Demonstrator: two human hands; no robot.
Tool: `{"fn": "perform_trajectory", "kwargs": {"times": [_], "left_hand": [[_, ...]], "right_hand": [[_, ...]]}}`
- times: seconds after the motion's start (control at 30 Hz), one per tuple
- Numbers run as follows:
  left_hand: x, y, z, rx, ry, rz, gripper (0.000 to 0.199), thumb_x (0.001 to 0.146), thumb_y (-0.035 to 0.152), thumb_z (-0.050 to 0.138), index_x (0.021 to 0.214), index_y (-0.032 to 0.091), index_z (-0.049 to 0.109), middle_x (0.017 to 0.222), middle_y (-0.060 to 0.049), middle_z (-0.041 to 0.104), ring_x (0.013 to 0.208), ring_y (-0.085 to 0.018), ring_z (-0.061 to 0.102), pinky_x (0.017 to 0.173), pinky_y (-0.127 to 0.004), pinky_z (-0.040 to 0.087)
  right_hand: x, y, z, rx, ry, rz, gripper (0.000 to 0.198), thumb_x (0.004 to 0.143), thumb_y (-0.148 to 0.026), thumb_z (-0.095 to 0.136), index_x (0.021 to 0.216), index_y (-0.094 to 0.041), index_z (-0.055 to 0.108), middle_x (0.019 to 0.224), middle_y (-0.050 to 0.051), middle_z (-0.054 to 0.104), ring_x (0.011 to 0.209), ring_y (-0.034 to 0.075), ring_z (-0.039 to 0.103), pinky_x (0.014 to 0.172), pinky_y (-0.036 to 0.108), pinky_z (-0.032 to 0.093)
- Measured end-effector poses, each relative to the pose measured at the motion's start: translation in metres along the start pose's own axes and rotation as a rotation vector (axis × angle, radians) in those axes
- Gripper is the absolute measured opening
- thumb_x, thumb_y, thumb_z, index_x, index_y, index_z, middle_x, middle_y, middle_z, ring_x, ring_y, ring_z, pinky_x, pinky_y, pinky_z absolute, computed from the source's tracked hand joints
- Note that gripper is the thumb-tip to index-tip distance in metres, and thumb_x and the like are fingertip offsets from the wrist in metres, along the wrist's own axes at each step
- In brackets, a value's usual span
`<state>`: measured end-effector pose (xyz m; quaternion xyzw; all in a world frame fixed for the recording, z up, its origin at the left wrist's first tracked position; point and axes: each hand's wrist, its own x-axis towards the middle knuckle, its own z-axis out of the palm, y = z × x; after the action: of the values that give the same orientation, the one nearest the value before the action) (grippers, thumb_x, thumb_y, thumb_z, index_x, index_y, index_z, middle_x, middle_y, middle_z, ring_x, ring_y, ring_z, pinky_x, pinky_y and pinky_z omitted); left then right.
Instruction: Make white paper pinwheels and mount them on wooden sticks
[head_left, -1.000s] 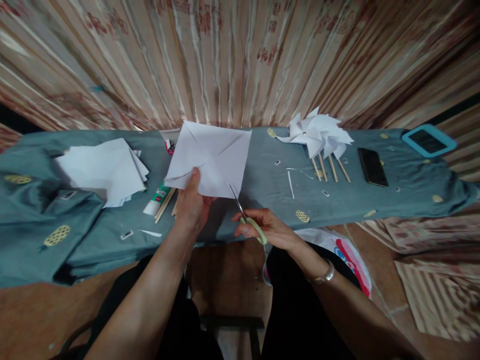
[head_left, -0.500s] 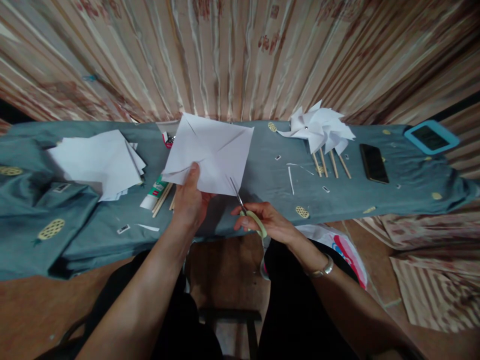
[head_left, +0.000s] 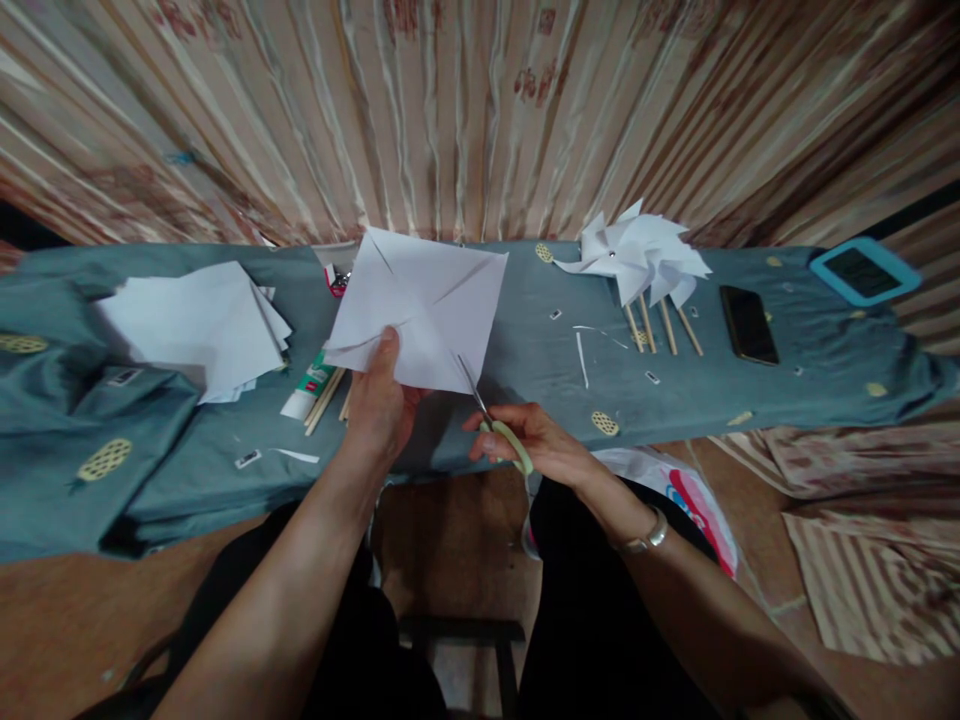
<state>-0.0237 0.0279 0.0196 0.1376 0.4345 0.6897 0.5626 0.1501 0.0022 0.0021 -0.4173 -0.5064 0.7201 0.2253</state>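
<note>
My left hand (head_left: 381, 405) grips a white square sheet of paper (head_left: 431, 290) by its near edge, thumb on top and fingers beneath. Slits run from several of the sheet's corners toward its middle. In my right hand (head_left: 536, 440) are scissors (head_left: 511, 445) with pale green handles. Their blades lie at the sheet's near right corner, pointing toward its middle. Under and beside the sheet's left side lie a green and white glue stick (head_left: 309, 388) and thin wooden sticks (head_left: 324, 402).
White sheets (head_left: 202, 325) lie piled on the left of the grey-green cloth (head_left: 525, 340). To the right are paper pinwheels (head_left: 645, 255) on sticks, a phone (head_left: 750, 325) and a blue-framed device (head_left: 865, 272). Paper scraps (head_left: 582, 360) lie between. A striped curtain (head_left: 450, 120) hangs behind.
Almost nothing differs. The scissor blades sit very slightly further into the sheet's near right corner, while both hands keep their hold.
</note>
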Motion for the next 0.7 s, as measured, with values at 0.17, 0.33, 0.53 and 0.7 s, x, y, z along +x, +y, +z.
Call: {"fn": "perform_trajectory", "kwargs": {"times": [0.17,0.33,0.53,0.7], "left_hand": [[-0.0010,0.0033,0.0000,0.030,0.004,-0.007,0.026,0.094,0.022,0.055,0.119,0.022,0.062,0.102,-0.003,0.073,0.094,-0.018,0.070,0.082,-0.029,0.059],[0.0000,0.0027,-0.0018,0.028,0.035,0.002,0.027,0.089,0.025,0.062,0.115,0.021,0.064,0.101,-0.004,0.073,0.094,-0.019,0.070,0.081,-0.030,0.059],[0.0011,0.0013,-0.0027,0.006,0.019,0.023,0.027,0.089,0.023,0.060,0.116,0.019,0.063,0.106,-0.006,0.073,0.094,-0.019,0.071,0.085,-0.030,0.058],[0.0013,0.0027,-0.0025,0.004,0.027,0.023,0.026,0.090,0.020,0.058,0.116,0.021,0.063,0.104,-0.005,0.073,0.094,-0.018,0.071,0.083,-0.028,0.058]], "right_hand": [[0.0001,0.0016,-0.0021,0.008,-0.007,0.023,0.051,0.061,-0.052,0.084,0.091,-0.014,0.069,0.069,-0.001,0.067,0.064,0.009,0.062,0.059,0.020,0.050],[0.0004,0.0048,-0.0034,0.009,-0.003,0.029,0.053,0.061,-0.053,0.085,0.094,-0.015,0.070,0.067,-0.002,0.065,0.060,0.009,0.061,0.056,0.020,0.048],[0.0015,0.0094,-0.0035,0.025,-0.008,0.028,0.053,0.061,-0.054,0.084,0.094,-0.015,0.070,0.066,-0.004,0.063,0.060,0.008,0.059,0.057,0.019,0.048],[0.0010,0.0055,-0.0014,0.050,0.000,0.021,0.048,0.059,-0.046,0.088,0.090,-0.014,0.070,0.061,-0.006,0.060,0.054,0.006,0.055,0.052,0.018,0.046]]}}
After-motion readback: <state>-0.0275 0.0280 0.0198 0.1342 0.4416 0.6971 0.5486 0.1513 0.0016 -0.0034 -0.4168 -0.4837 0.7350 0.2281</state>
